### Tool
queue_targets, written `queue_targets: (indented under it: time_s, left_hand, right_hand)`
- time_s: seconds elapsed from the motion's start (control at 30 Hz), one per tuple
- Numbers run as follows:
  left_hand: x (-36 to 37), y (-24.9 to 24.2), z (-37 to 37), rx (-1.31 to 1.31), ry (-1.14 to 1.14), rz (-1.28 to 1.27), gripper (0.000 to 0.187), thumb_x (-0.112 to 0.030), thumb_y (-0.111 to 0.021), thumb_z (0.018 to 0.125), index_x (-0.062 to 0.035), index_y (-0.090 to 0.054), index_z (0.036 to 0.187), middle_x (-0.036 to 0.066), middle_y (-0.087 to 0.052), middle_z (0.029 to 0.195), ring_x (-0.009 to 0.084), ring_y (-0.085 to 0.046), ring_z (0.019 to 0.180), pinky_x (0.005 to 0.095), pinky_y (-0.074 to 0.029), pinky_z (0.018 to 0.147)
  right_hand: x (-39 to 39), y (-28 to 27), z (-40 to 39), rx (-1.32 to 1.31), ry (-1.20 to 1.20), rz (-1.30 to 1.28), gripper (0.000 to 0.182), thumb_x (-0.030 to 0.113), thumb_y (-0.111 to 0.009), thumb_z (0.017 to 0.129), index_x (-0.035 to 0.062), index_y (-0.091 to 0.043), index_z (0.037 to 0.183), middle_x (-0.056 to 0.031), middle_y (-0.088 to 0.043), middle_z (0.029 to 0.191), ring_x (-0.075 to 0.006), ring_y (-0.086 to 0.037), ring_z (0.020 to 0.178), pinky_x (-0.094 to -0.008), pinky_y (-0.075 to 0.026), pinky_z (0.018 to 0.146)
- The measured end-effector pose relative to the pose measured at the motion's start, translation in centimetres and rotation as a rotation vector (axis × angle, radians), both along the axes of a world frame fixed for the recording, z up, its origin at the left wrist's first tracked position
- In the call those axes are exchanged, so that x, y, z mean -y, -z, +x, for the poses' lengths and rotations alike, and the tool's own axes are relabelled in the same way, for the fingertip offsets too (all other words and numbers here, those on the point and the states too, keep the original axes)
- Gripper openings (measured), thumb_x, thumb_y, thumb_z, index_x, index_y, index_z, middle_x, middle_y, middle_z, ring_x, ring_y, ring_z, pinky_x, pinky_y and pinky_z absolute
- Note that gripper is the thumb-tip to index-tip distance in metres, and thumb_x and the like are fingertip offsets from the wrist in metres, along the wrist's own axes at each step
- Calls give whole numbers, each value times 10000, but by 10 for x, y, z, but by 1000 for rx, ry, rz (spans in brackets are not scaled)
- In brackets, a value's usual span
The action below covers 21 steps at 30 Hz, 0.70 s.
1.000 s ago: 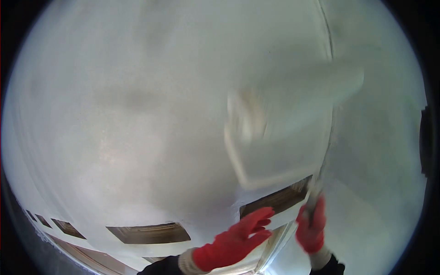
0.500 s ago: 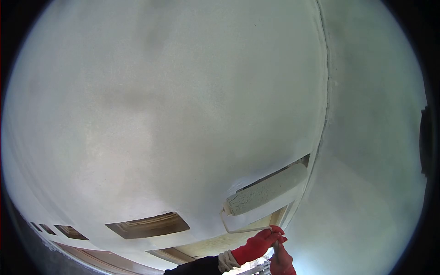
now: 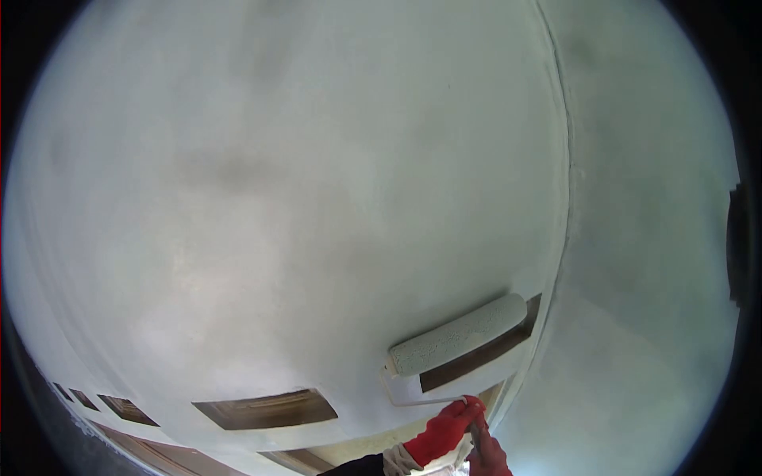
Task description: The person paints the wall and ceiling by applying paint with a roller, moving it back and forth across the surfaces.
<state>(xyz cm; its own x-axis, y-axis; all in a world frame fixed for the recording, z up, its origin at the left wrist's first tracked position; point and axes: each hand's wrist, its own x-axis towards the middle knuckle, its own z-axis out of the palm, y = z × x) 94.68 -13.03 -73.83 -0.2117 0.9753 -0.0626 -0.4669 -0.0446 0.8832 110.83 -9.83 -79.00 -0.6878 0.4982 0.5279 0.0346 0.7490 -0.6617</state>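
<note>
A paint roller with a long, whitish, textured sleeve (image 3: 459, 335) lies slantwise against the pale wall, just above a dark rectangular opening (image 3: 481, 357). Its thin bent wire frame (image 3: 421, 403) runs from the sleeve's left end down to the handle (image 3: 477, 435). My left hand (image 3: 444, 432), in a red glove with a whitish cuff and dark sleeve, closes round the upper handle. Lower down and to the right, my right hand (image 3: 488, 457), also red-gloved, wraps the same handle. The bottom frame edge cuts off part of it.
A second rectangular opening (image 3: 270, 410) and smaller ones farther left line the lower wall (image 3: 317, 198). A cracked seam (image 3: 568, 159) divides this wall from another pale surface (image 3: 635, 238) on the right. Below is a wood-edged opening (image 3: 373, 440). Something dark (image 3: 737, 246) shows at the right edge.
The roller has travelled up the wall, from the lower part of the right opening to just above it. Both hands stay on the handle. The view has shifted slightly, with the openings now lower.
</note>
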Motion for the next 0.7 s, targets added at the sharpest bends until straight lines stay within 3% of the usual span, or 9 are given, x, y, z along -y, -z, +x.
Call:
queue_targets:
  time_s: [0.1, 0.2, 0.27, 0.33, 0.43, 0.53, 0.6, 0.67, 0.7]
  left_hand:
    - [-4, -7, -6, 47, 21, 42, 146, -136, -414, 969, -32, -507, 1011, 62, -540, 805, 197, -585, 807, 339, -483, 812]
    - [9, -62, -8, -90, -19, -104, 402, -42, -464, 935, -33, -384, 1329, 123, -494, 1262, 194, -545, 1085, 307, -453, 910]
    - [21, -121, 6, -133, -127, -65, 294, -81, -445, 950, -23, -440, 1237, 126, -533, 1170, 209, -568, 1036, 337, -460, 905]
    - [23, -138, 2, -167, -228, -27, 223, -120, -426, 965, -12, -497, 1146, 128, -571, 1078, 224, -590, 986, 367, -467, 899]
    - [29, -147, -17, -347, -215, 328, 447, -124, -487, 936, -17, -336, 1343, 111, -433, 1323, 211, -482, 1196, 331, -385, 1002]
    - [60, -182, -28, -553, -278, 505, 429, -64, -462, 940, -30, -333, 1348, 118, -453, 1298, 195, -508, 1126, 303, -436, 923]
    - [87, -215, -31, -521, -242, 507, 463, -58, -466, 935, -36, -294, 1364, 112, -418, 1329, 193, -479, 1154, 296, -421, 935]
    - [110, -231, -40, -758, -234, 492, 472, -47, -474, 929, -44, -297, 1367, 102, -430, 1318, 192, -490, 1139, 299, -418, 940]
    - [120, -237, -45, -820, -223, 500, 462, -43, -480, 926, -46, -317, 1357, 93, -435, 1314, 179, -501, 1124, 289, -420, 933]
  right_hand:
    - [4, 0, -4, -83, 16, 108, 647, -121, -452, 773, 10, -291, 1386, -243, -527, 1168, -376, -572, 913, -382, -498, 668]
    - [2, -30, -18, -106, 41, 165, 685, -132, -463, 753, 32, -287, 1395, -241, -555, 1044, -364, -572, 798, -395, -492, 623]
    - [3, -57, -27, -124, 58, 190, 696, -132, -468, 748, 44, -291, 1398, -232, -561, 989, -353, -566, 743, -400, -488, 601]
    - [8, -90, -36, -126, 35, 134, 711, -129, -467, 749, 58, -279, 1409, -223, -560, 967, -342, -554, 718, -399, -481, 586]
    - [9, -139, -59, -207, 39, 183, 681, -112, -476, 775, 53, -283, 1407, -231, -565, 1042, -341, -583, 815, -380, -495, 622]
    - [12, -188, -79, -326, 93, 352, 621, -100, -474, 803, 36, -319, 1389, -217, -557, 1149, -318, -597, 921, -345, -513, 674]
    - [-5, -205, -104, -483, 176, 481, 608, -121, -472, 771, 26, -364, 1350, -112, -537, 754, -182, -549, 599, -295, -475, 555]
    - [-6, -245, -111, -488, 117, 331, 594, -82, -555, 741, 30, -392, 1301, -175, -571, 785, -310, -576, 653, -349, -478, 619]
    - [-5, -269, -113, -506, 119, 352, 578, -86, -535, 749, 19, -395, 1300, -179, -563, 765, -320, -567, 640, -353, -476, 614]
